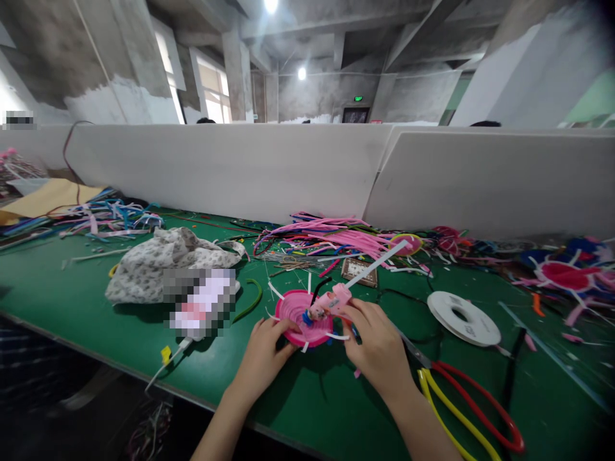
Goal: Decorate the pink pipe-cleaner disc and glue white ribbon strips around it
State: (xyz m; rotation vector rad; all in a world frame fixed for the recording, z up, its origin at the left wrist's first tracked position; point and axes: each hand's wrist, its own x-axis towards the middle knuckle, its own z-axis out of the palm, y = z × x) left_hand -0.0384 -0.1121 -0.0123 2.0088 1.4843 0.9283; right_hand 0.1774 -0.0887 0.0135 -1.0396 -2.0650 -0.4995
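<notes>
A round pink disc (294, 303), ringed like a coil, is tilted toward me above the table, with white strips sticking out around its rim. My left hand (266, 346) is closed on its left lower edge, the thumb and fingers pinching it. In front of the disc's right side is a pink tube-like piece (331, 302) with a small patterned part and a blue end. My right hand (377, 339) has its fingers bent around the right end of this piece, close to the disc's rim. A long white strip (377, 266) slants up from the piece toward a yellow-edged pink disc (406, 244).
Red-and-yellow-handled scissors (473, 390) lie beside my right forearm, near a white spool (464, 318). Leftward are a blurred phone (204, 304) on a cable and a patterned cloth bag (163, 266). Pink fuzzy stems (327, 234) lie before a white partition (230, 166).
</notes>
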